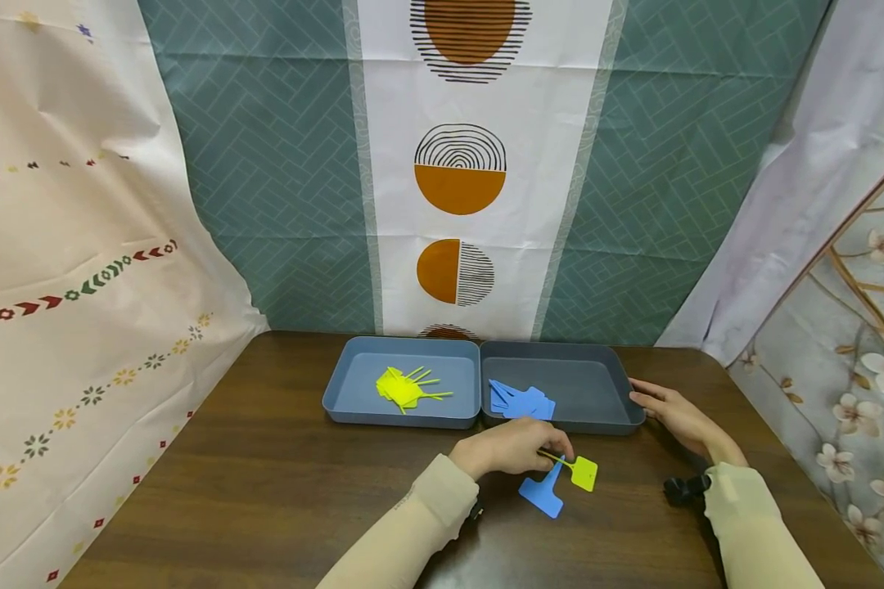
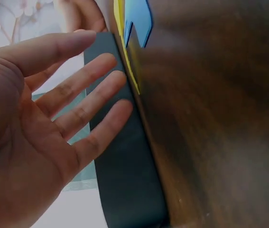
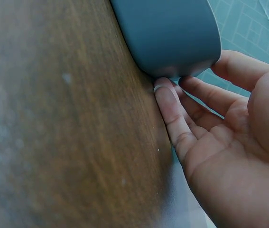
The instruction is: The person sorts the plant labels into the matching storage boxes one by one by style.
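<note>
While most of the plant tags are already sorted, with a heap of yellow tags in the left tray and a heap of blue tags in the right tray, two lie loose on the counter just in front of the trays: a yellow tag and a blue tag, the two crossing each other. By my judgement the sorting is nearly done, with only these two left to place. The left hand rests over them, its fingers lying almost straight at the yellow tag's stem; I cannot tell whether it pinches it. The right hand lies spread, fingertips touching the right tray's outer corner.
</note>
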Motion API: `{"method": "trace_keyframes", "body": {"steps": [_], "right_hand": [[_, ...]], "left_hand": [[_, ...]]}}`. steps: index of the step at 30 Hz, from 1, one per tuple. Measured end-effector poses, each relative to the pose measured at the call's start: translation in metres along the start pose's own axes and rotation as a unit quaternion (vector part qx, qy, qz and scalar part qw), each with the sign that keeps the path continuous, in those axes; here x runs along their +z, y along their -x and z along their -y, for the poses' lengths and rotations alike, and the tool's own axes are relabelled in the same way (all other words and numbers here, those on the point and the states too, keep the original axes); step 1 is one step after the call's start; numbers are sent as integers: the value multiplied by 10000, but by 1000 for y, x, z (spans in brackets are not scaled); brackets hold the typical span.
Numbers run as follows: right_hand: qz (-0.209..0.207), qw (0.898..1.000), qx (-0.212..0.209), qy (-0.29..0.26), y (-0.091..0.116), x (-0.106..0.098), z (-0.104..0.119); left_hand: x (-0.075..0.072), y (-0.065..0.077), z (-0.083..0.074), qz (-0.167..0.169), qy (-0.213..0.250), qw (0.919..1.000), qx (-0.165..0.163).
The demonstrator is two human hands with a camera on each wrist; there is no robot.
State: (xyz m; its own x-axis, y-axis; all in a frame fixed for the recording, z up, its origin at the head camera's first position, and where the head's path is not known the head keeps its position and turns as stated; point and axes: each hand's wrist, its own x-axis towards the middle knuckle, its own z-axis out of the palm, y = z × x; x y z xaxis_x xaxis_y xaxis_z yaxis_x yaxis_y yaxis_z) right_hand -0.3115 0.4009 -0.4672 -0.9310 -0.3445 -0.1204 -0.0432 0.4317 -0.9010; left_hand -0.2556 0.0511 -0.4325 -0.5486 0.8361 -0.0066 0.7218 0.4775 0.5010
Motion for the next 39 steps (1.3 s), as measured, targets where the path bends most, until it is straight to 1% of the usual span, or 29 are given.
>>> {"method": "trace_keyframes", "body": {"steps": [11,17,22,31,39], "right_hand": [[-33,10000,76,-25,0,1,2],[-14,10000,57,0,0,1,2],[-29,10000,28,-15,0,0,1],[-30,10000,-26,-71,0,-1,-1],[-31,10000,-5,47,-1,-1,-1]], "left_hand": [[4,-1,2,51,-230,9997,-92],[7,-1,2,66,-475,9987,-175],[9,-2,2,33,-552,9983,-181],[9,0,2,-73,-415,9990,-154],[6,1,3,-139,-244,9996,-36]]}}
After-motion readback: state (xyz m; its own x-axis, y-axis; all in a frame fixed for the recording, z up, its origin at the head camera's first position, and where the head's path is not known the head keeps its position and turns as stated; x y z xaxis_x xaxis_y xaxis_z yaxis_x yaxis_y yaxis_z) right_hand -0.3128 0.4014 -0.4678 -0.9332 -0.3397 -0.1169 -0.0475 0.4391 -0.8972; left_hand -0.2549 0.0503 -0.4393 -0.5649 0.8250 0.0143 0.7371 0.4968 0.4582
